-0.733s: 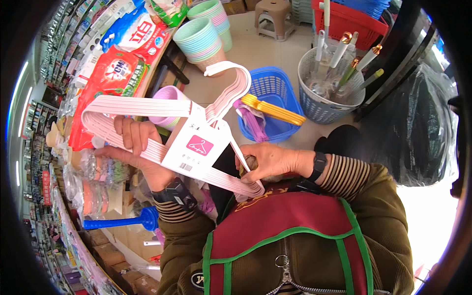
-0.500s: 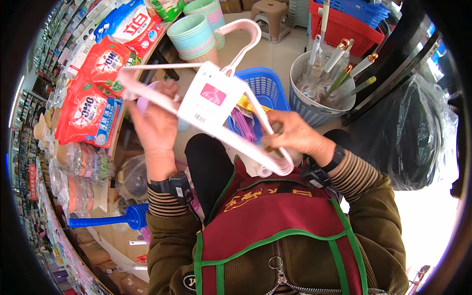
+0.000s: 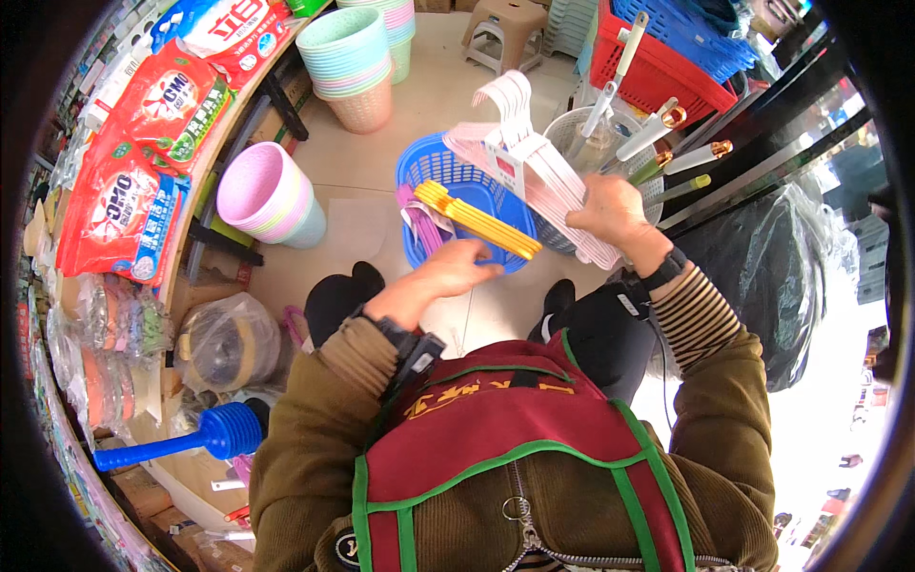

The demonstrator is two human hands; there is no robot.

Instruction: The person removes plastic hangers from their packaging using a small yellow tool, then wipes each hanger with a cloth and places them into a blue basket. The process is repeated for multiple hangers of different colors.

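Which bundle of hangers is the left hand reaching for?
The yellow hangers across the blue basket; the pink hangers are in the right hand.

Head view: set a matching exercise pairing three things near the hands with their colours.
Things:
1. hangers in the right hand
2. basket beyond the left hand
3. hangers across the basket

Colours:
a. yellow
b. pale pink
c. blue

Pairs: 1-b, 2-c, 3-a
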